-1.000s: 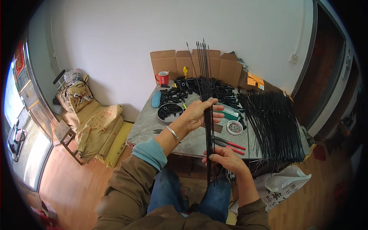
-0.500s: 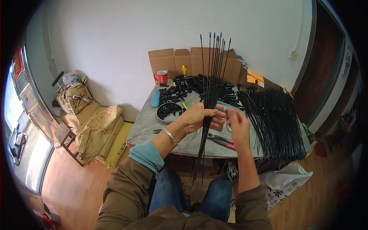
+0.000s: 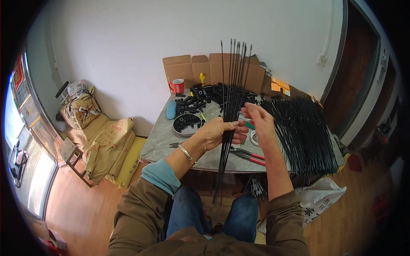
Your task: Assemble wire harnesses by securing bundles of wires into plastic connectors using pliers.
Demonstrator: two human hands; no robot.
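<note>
My left hand (image 3: 218,133) is wrapped round a bundle of thin black rods (image 3: 230,100) with small thicker tips, held almost upright over the table's front part. The rods fan out a little at the top, and their lower ends hang down past the table edge. Just right of the bundle is my right hand (image 3: 261,121), its fingers half bent and slightly apart, fingertips close against the rods. No rod shows within it. A large heap of similar black rods (image 3: 305,132) lies along the table's right side. Red-handled pliers (image 3: 250,157) rest below my hands.
On the grey table (image 3: 160,147) stand a round tin (image 3: 188,133) of black parts, a blue case (image 3: 171,109) and a red mug (image 3: 177,86). Loose black tubes (image 3: 194,102) are piled before cardboard (image 3: 177,68). Stacked sacks (image 3: 109,145) lie left; a white bag (image 3: 322,198) hangs right.
My right hand has moved up and slightly left, towards the rods above my left hand, with its fingers uncurling. The bundle stays in my left hand, and its tops sit a little lower.
</note>
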